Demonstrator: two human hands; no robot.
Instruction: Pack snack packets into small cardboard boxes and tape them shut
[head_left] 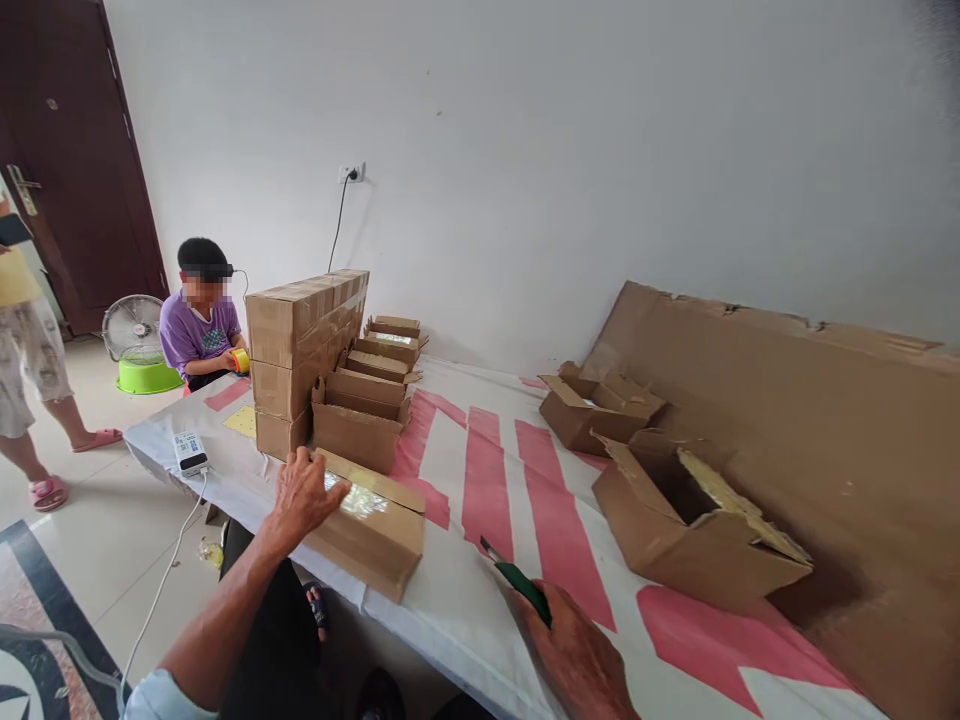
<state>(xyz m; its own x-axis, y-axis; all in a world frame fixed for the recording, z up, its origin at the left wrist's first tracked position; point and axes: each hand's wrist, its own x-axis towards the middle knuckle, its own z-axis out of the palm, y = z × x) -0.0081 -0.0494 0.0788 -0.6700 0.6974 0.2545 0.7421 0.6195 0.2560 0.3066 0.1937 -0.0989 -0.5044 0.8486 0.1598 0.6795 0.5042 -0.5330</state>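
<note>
My left hand [303, 494] rests with its fingers laid over the near end of a taped cardboard box [373, 522] lying at the table's front edge. My right hand [577, 655] is closed round a green-handled tool [517, 580], perhaps a cutter, whose tip points up and left over the red-striped white table cover [487, 480]. An open box [694, 525] with paper inside lies on its side just right of that hand. A second open box [596, 405] sits behind it.
A stack of sealed boxes [304, 350] and a row of open boxes [371, 385] stand at the far left of the table. A person in a purple shirt [199, 330] sits there holding yellow tape. Large cardboard sheets [825, 420] lean at right. A power bank [190, 452] lies near the corner.
</note>
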